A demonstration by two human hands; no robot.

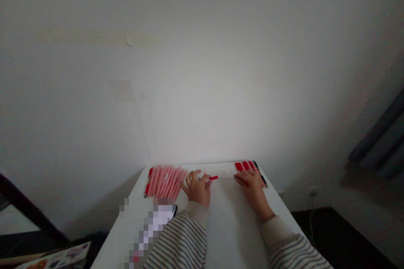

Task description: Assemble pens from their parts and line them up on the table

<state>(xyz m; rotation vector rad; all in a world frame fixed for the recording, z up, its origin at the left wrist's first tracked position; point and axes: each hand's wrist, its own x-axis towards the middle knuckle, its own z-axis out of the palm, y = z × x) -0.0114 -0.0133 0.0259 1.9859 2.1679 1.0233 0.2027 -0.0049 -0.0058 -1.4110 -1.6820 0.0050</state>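
My left hand point(198, 188) rests on a white table point(230, 222) with its fingers curled round a small red cap or pen end point(213, 178) that sticks out to the right. A row of several pink pens point(164, 181) lies just left of it. My right hand point(251, 183) lies palm down with fingers bent beside a group of red and black pens point(249, 167) at the table's far right corner. What is under its fingers is hidden.
The table stands against a plain pale wall point(189, 71). A pixelated patch point(148, 229) covers something at the table's near left. Printed papers point(53, 256) lie on a lower surface at bottom left. Dark floor point(341, 239) is on the right.
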